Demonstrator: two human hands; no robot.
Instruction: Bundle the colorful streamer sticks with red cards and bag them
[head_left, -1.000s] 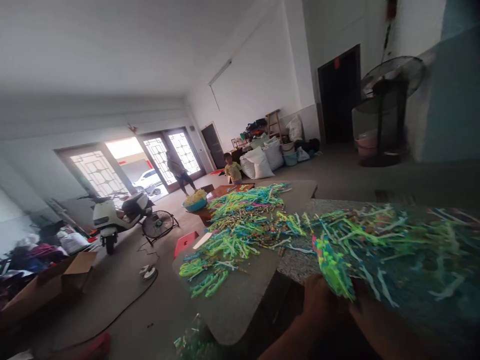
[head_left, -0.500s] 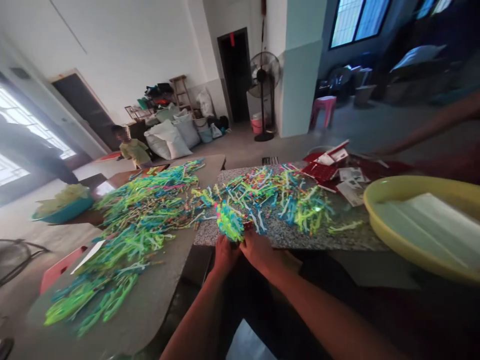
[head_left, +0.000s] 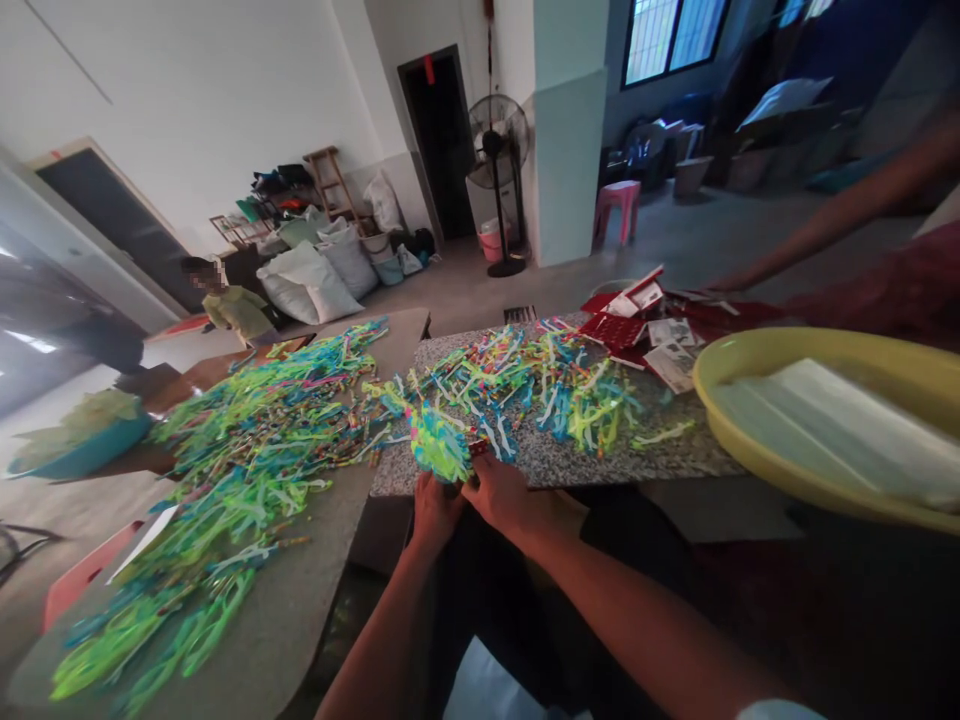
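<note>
My left hand [head_left: 433, 511] and my right hand [head_left: 501, 491] meet at the near edge of a speckled stone table [head_left: 679, 455]. Both are closed around a bunch of neon green and blue plastic strips [head_left: 435, 448] that fans upward from my fingers. More loose strips [head_left: 555, 385] in green, blue, yellow and pink lie scattered on the stone just beyond. A larger heap of the same strips [head_left: 262, 430] covers the grey table [head_left: 315, 620] to my left.
A yellow basin [head_left: 757, 350] holding white sheets sits at the right. Red cards and papers [head_left: 637, 320] lie at the far edge, where another person's arm [head_left: 825, 225] reaches in. A child [head_left: 232, 305], sacks, a standing fan [head_left: 499, 175] and a blue basin [head_left: 82, 445] are behind.
The view swung right from the doorway and scooter to the tables, then steadied. My hands stay together on the bunch of strips, now slightly lower and left in view.
</note>
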